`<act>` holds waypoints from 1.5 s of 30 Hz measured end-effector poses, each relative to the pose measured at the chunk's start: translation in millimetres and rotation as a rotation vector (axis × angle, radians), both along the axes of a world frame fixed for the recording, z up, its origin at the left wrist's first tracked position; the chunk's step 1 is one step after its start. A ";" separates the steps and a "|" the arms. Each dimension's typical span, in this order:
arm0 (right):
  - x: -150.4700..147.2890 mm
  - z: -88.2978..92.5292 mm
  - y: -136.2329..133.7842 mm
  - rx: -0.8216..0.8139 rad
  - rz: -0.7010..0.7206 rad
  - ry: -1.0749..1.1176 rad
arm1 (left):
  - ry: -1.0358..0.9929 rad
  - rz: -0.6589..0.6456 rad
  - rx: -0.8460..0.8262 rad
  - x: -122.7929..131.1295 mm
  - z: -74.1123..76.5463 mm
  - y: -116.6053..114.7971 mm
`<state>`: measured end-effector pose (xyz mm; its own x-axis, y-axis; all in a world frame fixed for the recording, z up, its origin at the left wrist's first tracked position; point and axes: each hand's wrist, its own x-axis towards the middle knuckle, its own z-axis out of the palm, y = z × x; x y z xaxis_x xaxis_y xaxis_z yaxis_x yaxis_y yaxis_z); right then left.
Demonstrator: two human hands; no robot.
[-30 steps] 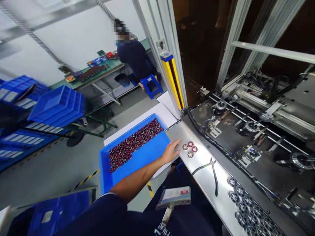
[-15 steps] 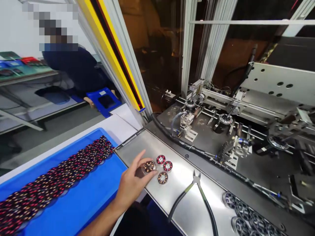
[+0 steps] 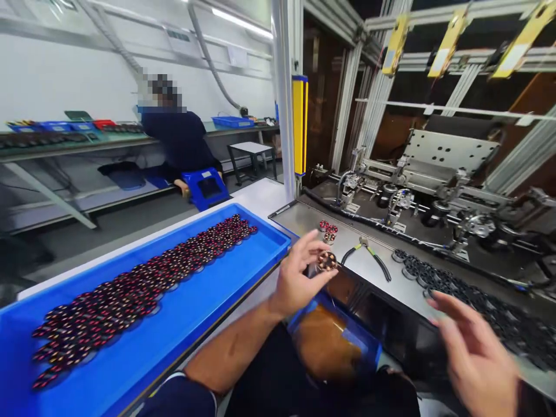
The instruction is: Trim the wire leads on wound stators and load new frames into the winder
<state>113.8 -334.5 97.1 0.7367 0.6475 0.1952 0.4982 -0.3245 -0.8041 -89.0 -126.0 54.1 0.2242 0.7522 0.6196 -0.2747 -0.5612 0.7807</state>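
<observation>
My left hand (image 3: 295, 281) is closed around a motor stator (image 3: 326, 262) with copper windings, gripping it by its rim between thumb and fingers. The stator is raised off the metal ledge (image 3: 299, 217), near its front edge. Beyond it, three more stators (image 3: 329, 237) with red and copper windings sit close together on the ledge. To their right lie diagonal cutters (image 3: 369, 249) with black and green handles, jaws pointing away. My right hand (image 3: 478, 353) is at the lower right, slightly blurred, fingers apart and holding nothing visible. Dark ring-shaped parts (image 3: 423, 272) spread over the ledge beside it.
A long blue tray (image 3: 204, 313) at left carries overlapping rows of stators. Below my hands is a blue bin (image 3: 369, 341). Behind the ledge stands a framed machine with metal fixtures (image 3: 402, 200). Farther back, a person (image 3: 178, 133) sits on a blue stool (image 3: 206, 188) at a bench.
My left hand has picked the stator up off the ledge and brought it towards me. My right hand has come into view. The camera view has tilted up and widened.
</observation>
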 end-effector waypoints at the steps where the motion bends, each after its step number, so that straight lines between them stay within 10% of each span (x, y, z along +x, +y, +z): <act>1: -15.3 6.8 10.3 -0.016 0.091 0.098 | -0.015 -0.031 0.026 -2.9 4.5 -13.1; 5: -74.2 37.6 43.8 -0.056 0.493 0.329 | -0.035 -0.105 0.118 -19.7 19.0 -54.6; 9: -109.2 45.9 40.1 -0.002 0.584 0.428 | -0.050 -0.161 0.170 -37.4 27.0 -82.6; 20: -96.4 35.2 -4.5 0.133 0.769 0.853 | -0.101 -0.424 0.076 -50.5 20.3 -107.8; 26: -88.2 14.4 -36.7 0.257 0.638 0.884 | -0.136 -0.493 0.006 -41.8 23.9 -108.2; 34: -120.0 5.7 -12.7 0.275 0.344 0.948 | -0.045 -0.433 0.122 -23.3 18.4 -107.9; 41: -78.9 -21.9 -27.2 0.093 0.885 1.136 | -0.051 -0.568 -0.056 -28.3 13.9 -103.2; 45: -102.2 -29.4 -25.4 0.115 0.711 1.160 | -0.015 -0.538 -0.072 -24.2 10.6 -102.8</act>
<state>11.5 -359.9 67.7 0.0301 0.9742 -0.2238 -0.4458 -0.1873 -0.8753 -113.2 -228.8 64.6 0.5811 0.5742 0.5767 -0.5199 -0.2832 0.8059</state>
